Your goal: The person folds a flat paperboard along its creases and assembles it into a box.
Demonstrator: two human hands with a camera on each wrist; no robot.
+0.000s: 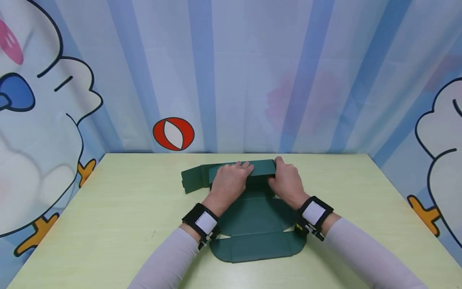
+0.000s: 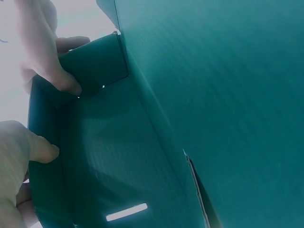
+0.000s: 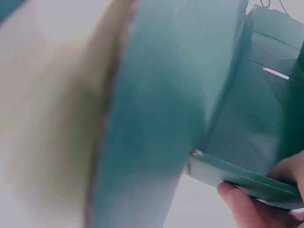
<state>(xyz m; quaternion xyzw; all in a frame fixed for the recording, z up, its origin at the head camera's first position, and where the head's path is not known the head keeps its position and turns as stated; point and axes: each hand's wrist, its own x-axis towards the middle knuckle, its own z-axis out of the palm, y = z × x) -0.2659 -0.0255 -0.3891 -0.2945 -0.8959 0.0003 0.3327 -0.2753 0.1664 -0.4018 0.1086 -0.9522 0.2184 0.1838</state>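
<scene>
A dark green cardboard box [image 1: 252,216], partly folded, lies on the table with its near panel flat and its far part raised. My left hand [image 1: 231,180] grips the raised far wall from above; in the left wrist view the left thumb [image 2: 43,150] lies on the wall's inner face, other fingers outside. My right hand [image 1: 287,180] pinches the short right-hand wall [image 3: 242,178], as the right wrist view also shows. On the left a side flap [image 1: 193,179] sticks out, unfolded. A narrow slot [image 2: 127,212] cuts through the inner panel.
The box stands on a pale wooden table [image 1: 126,208], around its middle. Behind the table's far edge hangs a blue striped curtain [image 1: 245,80] with cartoon figures and a red-and-white ball [image 1: 184,128] printed on it.
</scene>
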